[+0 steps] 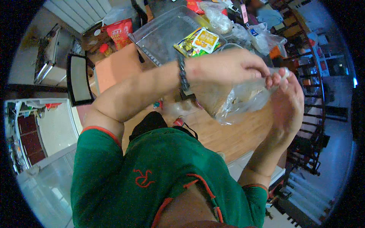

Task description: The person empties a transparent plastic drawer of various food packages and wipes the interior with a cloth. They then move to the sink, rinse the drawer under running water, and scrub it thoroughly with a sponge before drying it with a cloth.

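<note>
Plastic hung between the two hands of the person near me: a clear, crinkled bag [245, 100], held out ahead of the chest and to the right, its body drooping below the fingers with the wooden floor [235, 135] beneath. The left hand [241, 66] reached across from the other side, back upward, thumb and fingers pinching the bag's gathered top. The right hand [288, 95] was raised just beside it, fingertips closed on that same top, so near the left ones that I could not tell whether they touched. Brown showed through the film, though whether it was something inside or only what lay behind, I couldn't tell. A dark braided bracelet [183, 74] circled the left wrist, and a green shirt [178, 155] with orange trim covered the shoulders. Beyond the left forearm lay a clear plastic bin [159, 32], with a yellow-and-green packet [185, 46] and a white-and-orange one [205, 40] by its right end. Past those sat a bunched clear bag [219, 22]; well over to the left was a red packet [119, 32].
</note>
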A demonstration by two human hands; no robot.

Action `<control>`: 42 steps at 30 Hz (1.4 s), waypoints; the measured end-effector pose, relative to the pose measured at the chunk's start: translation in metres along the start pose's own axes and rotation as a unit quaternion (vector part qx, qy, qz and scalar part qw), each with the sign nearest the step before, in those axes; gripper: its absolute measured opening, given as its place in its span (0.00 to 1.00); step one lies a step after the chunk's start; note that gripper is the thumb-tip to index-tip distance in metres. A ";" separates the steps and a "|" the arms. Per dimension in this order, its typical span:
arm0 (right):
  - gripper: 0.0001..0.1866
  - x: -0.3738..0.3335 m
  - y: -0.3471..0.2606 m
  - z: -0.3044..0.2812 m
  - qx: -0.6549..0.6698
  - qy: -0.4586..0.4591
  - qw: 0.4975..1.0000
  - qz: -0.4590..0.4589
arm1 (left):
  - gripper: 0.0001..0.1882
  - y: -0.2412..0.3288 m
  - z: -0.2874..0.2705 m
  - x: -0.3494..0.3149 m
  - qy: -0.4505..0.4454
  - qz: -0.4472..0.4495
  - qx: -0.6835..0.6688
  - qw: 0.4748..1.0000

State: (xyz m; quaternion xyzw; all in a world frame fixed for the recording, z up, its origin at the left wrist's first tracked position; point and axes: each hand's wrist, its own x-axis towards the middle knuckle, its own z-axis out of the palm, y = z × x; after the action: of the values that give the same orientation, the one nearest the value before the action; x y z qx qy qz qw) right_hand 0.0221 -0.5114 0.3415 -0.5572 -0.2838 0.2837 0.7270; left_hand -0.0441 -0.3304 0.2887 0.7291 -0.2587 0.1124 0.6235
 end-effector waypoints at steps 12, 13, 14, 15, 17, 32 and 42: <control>0.32 -0.097 0.059 -0.053 -0.016 0.092 0.995 0.032 | 0.14 -0.023 0.106 -0.013 0.114 -0.272 -0.134 0.946; 0.35 -0.100 0.065 -0.056 -0.015 0.100 0.994 0.033 | 0.14 -0.024 0.106 -0.015 0.112 -0.294 -0.141 0.939; 0.36 -0.101 0.072 -0.057 0.019 0.095 0.994 0.050 | 0.12 -0.035 0.111 -0.019 0.128 -0.311 -0.217 0.916; 0.38 -0.105 0.079 -0.057 0.050 0.095 0.992 0.070 | 0.10 -0.042 0.118 -0.021 0.090 -0.331 -0.214 0.915; 0.41 -0.108 0.089 -0.049 0.067 0.105 0.985 0.121 | 0.08 -0.053 0.133 -0.025 0.011 -0.370 -0.206 0.906; 0.26 -0.148 0.169 -0.071 -0.150 0.153 0.969 0.119 | 0.08 -0.080 0.132 -0.042 -0.140 -0.191 -0.033 0.971; 0.09 -0.192 0.160 -0.066 0.230 0.419 0.876 0.054 | 0.05 -0.155 0.067 -0.108 -0.001 -0.413 -0.577 0.704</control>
State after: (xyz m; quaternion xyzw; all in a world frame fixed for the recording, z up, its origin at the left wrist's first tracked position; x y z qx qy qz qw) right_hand -0.0756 -0.6597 0.1532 -0.4553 0.1514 0.1194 0.8692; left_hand -0.0659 -0.3562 0.0912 0.2608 0.0535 -0.3285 0.9062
